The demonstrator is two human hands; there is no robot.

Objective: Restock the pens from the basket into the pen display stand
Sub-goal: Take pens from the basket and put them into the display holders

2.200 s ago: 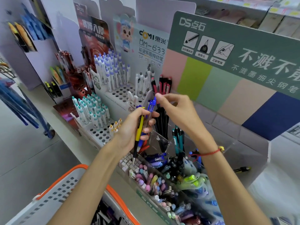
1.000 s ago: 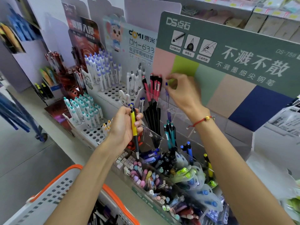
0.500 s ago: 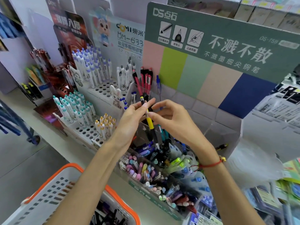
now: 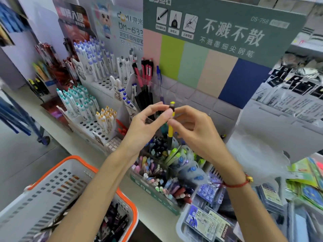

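Holding one yellow pen (image 4: 170, 130) upright, both hands meet over the pen display stand (image 4: 176, 91). The left hand (image 4: 146, 124) pinches the pen near its top, fingers (image 4: 167, 113) pressed on it. The right hand (image 4: 194, 127) pinches it just below. The pen tip hangs under the fingers, above a cup of dark pens. The basket (image 4: 73, 172) sits low, near the left arm, with more pens inside. This looks like a hand-over step. Next, the pen likely needs a free slot behind the fingers, tip going in first.
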